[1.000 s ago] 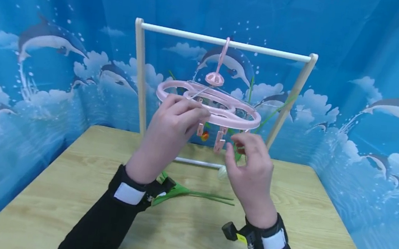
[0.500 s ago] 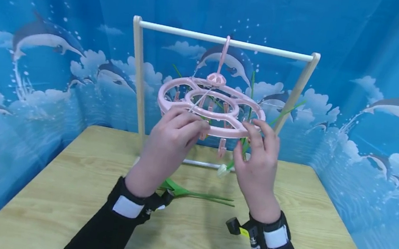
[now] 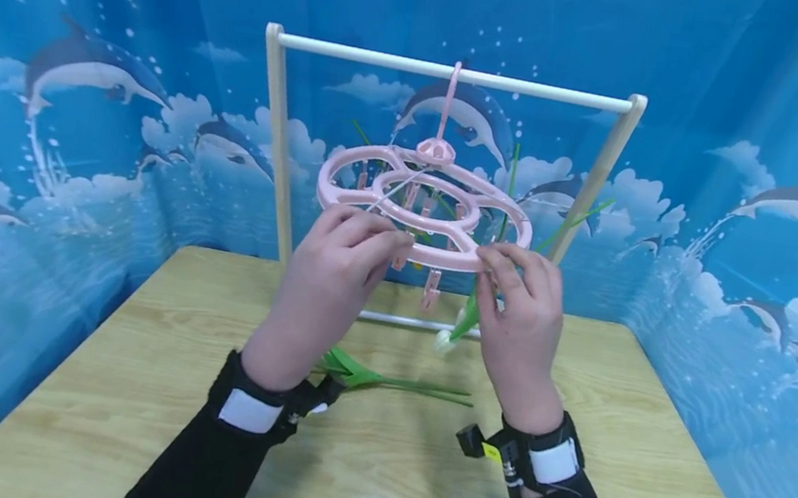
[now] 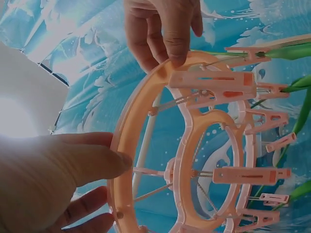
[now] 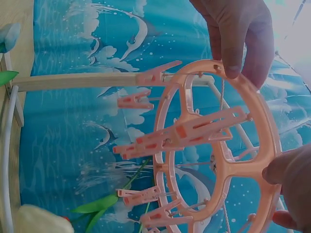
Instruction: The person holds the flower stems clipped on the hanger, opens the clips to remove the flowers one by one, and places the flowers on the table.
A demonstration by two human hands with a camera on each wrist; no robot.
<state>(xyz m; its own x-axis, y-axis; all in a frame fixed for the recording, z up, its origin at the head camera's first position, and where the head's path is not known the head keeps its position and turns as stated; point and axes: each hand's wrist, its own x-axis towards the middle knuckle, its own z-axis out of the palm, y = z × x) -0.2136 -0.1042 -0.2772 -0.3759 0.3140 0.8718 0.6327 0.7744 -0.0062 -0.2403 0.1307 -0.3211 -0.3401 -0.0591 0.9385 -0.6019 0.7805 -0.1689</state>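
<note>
A pink clip hanger (image 3: 445,259) hangs by its hook from a rack's top rod, its oval frame tilted towards me. My left hand (image 3: 338,275) pinches the front rim left of centre, thumb on the underside in the left wrist view. Further right, my right hand (image 3: 525,324) grips the same rim between thumb and fingers. Several pink clothespins (image 4: 251,175) dangle beneath on short cords. Some clips hold green stems, and a white tulip (image 3: 444,342) hangs head down beside my right hand.
The rack has wooden posts (image 3: 280,132) and a white top rod (image 3: 364,54). Green stems and leaves (image 3: 360,375) lie on the wooden table (image 3: 124,381), partly hidden by my left wrist. A blue dolphin curtain (image 3: 767,96) surrounds the table on three sides.
My right hand has risen from beside the hanging clips and taken hold of the rim. The hanger has tipped, showing more of its openings. My left hand stays at the rim.
</note>
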